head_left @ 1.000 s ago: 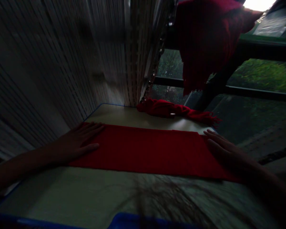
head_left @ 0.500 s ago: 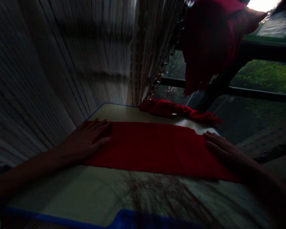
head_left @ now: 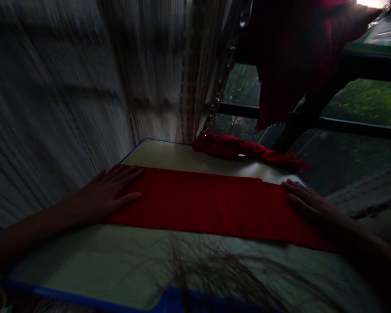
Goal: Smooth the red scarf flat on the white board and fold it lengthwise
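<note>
A long red cloth (head_left: 211,204) lies flat across a pale table with a blue edge (head_left: 84,265). My left hand (head_left: 112,191) rests palm down on the cloth's left end, fingers stretched out. Flat on the cloth's right end lies my right hand (head_left: 308,202), its fingers also extended. Neither hand holds anything. The scene is dim and slightly blurred.
A bunched red fringed scarf (head_left: 244,150) lies at the table's far edge. Another red cloth (head_left: 289,56) hangs above at the upper right. A pale beaded curtain (head_left: 117,78) fills the left and back. Dark window bars with greenery (head_left: 361,104) stand to the right.
Both hands stay flat on the cloth's ends; the left hand slid slightly inward, then back outward. The camera view shifted a little.
</note>
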A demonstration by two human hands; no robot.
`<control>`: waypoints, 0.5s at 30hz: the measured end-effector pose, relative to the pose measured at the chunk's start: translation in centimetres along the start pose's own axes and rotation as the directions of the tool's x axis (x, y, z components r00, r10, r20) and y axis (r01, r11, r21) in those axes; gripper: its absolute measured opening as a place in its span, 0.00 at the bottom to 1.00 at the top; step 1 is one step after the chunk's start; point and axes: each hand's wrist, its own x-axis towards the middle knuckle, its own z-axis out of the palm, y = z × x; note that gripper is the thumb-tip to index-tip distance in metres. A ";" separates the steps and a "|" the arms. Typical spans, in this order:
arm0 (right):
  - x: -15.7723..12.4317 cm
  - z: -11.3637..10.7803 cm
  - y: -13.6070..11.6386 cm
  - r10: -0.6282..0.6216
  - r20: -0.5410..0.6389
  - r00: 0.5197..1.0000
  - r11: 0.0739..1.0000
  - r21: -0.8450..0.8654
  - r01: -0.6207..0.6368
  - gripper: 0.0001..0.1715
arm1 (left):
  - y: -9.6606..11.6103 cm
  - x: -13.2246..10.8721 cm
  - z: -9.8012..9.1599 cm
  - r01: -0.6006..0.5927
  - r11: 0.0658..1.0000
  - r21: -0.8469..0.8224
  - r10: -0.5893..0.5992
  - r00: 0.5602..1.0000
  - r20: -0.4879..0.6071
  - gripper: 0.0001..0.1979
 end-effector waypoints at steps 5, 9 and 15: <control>0.0 0.1 0.1 -0.005 0.014 1.000 1.000 -0.014 0.005 0.44 | -2.3 -0.8 -0.2 0.010 0.999 -0.030 -0.009 0.999 0.051 0.40; 0.1 0.1 0.3 -0.017 0.015 1.000 1.000 -0.010 0.017 0.44 | -4.2 -1.4 -0.7 0.026 0.997 -0.067 -0.021 0.996 0.081 0.39; 0.0 0.1 0.4 -0.016 -0.005 1.000 1.000 -0.004 0.016 0.43 | -1.7 -0.9 -1.5 0.077 0.996 -0.035 -0.077 0.997 0.018 0.38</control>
